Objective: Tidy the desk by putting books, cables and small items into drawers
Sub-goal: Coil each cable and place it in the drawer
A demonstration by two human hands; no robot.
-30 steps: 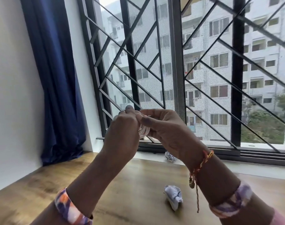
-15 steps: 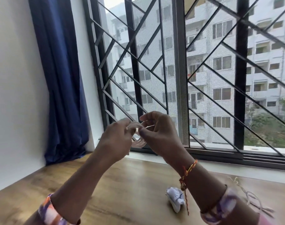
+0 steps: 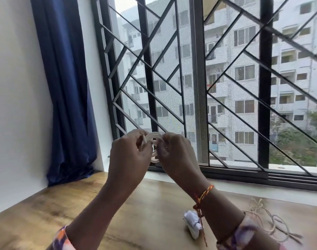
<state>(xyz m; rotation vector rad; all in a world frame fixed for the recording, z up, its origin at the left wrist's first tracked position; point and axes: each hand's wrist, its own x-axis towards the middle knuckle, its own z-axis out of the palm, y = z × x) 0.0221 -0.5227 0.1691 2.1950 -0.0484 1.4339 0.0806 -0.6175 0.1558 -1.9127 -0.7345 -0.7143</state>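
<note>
Both hands are lifted above the wooden desk (image 3: 103,210), in front of the window grille (image 3: 165,73), and they hold one small coil of white cable (image 3: 155,141) between them. The left hand (image 3: 129,156) has its fingers curled around the left side of the coil. The right hand (image 3: 174,154) pinches the right side with bent fingers. I judge that the cable is held up in the air so that the loops can be wound tight and kept together, because a neat bundle goes more easily into a drawer.

The coil stands nearly upright, its flat face toward the camera, and its long axis runs from top to bottom. Where the cable ends point I cannot tell; the hands hide them.

On the desk near its front edge lies a crumpled white item (image 3: 192,222), and thin brown strings (image 3: 273,222) lie toward the right edge.
</note>
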